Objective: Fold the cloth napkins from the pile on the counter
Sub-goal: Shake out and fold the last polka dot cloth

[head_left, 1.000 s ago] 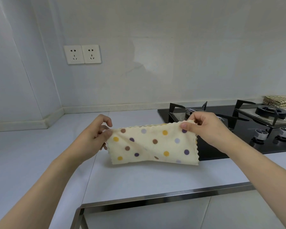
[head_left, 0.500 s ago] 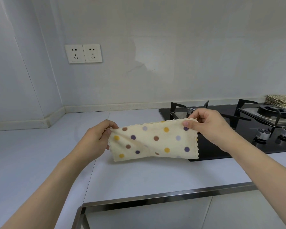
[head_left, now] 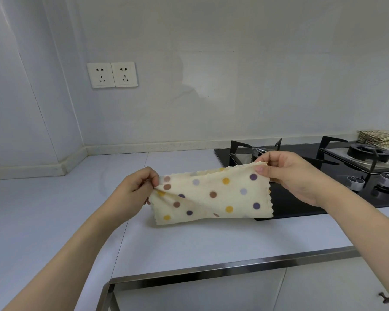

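Starting at nine o'clock, the left hand (head_left: 138, 191) is seen pinching the left top corner of the polka-dot napkin (head_left: 211, 196), and the cloth is bunched and creased under that pinch. The napkin is held in the air above the white counter (head_left: 189, 241), already doubled over, its lower fold hanging near the surface; whether it touches cannot be told. At three o'clock the right hand (head_left: 294, 176) is clamped on the right top corner, thumb over the scalloped edge. Trouble is judged likeliest on the left: with that corner gathered, the layers could be laid down skewed and the next fold made crooked. A slipped pinch would let the doubled layers fall open. Beyond the right hand, the black hob (head_left: 301, 198) sits close, so a swing rightward could drag the cloth over the pan supports. More folded cloth (head_left: 380, 140) is glimpsed at two o'clock.
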A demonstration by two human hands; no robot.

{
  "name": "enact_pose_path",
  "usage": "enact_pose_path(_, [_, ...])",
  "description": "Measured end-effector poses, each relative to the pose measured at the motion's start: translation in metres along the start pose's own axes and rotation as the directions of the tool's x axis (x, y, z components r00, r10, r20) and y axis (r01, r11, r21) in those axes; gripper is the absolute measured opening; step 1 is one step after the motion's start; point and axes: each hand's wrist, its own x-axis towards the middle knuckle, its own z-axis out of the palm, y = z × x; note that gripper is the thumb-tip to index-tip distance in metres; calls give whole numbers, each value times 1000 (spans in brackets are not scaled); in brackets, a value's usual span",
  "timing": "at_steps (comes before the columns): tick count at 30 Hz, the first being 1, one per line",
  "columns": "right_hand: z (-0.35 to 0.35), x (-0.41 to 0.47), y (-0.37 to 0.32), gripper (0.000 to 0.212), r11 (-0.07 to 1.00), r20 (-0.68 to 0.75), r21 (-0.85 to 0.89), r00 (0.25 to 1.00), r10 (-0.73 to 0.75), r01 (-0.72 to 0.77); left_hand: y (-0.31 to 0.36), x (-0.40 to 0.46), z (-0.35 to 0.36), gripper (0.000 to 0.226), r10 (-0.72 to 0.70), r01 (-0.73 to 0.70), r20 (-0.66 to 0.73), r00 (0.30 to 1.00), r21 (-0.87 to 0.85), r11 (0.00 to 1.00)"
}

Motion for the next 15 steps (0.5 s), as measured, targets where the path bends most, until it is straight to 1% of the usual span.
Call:
enact_pose_path(2, [-4,-1,0,7,997,40,77,999,23,-26,-1,1,0,28,-40,41,-10,999,28,999])
enact_pose_path(5, [-5,0,-1,4,999,29,43,999,27,-28,-2,0,2,30,-73,66,24,997,205,977])
enact_pose_path(7, [-4,1,-1,3,1000,13,14,1000,20,-20,-1,-2,5,29,-85,70,49,995,266,961])
enact_pose_path(9, [-4,1,-1,3,1000,-4,-4,1000,16,-16,1,-4,7,26,-96,83,40,995,251,965])
enact_pose_path(12, [-3,2,-1,5,1000,-22,-14,1000,16,-16,3,-4,6,19,-102,103,-14,995,146,984])
enact_pose_path(15, [-2,2,-1,5,1000,-32,16,999,26,-26,8,-6,3,23,-105,107,-42,994,52,993])
